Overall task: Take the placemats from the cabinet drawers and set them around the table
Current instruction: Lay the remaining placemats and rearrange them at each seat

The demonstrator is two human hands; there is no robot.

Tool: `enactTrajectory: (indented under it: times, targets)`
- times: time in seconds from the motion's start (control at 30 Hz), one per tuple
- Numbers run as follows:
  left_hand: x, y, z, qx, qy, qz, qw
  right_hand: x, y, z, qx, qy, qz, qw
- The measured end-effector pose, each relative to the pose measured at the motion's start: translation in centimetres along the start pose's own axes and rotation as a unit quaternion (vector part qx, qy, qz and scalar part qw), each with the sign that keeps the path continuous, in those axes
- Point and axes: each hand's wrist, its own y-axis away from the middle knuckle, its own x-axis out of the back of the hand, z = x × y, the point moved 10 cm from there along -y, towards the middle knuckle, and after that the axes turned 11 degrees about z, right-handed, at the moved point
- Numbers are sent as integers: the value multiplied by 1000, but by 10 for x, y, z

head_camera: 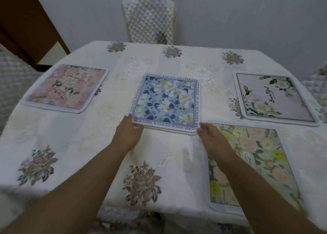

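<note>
Reaching toward blue placemat stack [166, 100] at middle of table [70, 145]. Left hand [128, 130] touches stack's near-left corner, fingers lightly curled, grip cannot be told. Right hand [210, 136] just beside near-right corner, fingers relaxed, holding nothing. Pink placemat [66, 87] left of stack, grey placemat [273, 98] right of it, yellow-green placemat [251, 164] near-right — all flat. Quilted chair [149, 17] beyond stack.

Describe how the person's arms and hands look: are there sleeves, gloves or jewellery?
Both forearms are bare as far as the picture's lower edge, and no sleeve shows. The left hand and the right hand wear no gloves. No watch, bracelet or ring can be made out, though the picture is a little blurred.
</note>
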Motion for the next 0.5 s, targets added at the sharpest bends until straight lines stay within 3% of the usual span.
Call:
enactTrajectory:
  times: [0.17,0.3,0.37,0.5]
  targets:
    - [5,-50,-3,-25,-60,15,998,-29,-20,1,-42,34,55,997]
    - [16,-74,-11,3,-64,48,997,-29,-26,-6,-32,53,109,992]
    - [19,-80,-10,13,-24,52,998,-25,-29,-10,-18,70,136,988]
    - [15,-93,-7,35,83,22,996,-22,-39,-11,-40,-13,160,986]
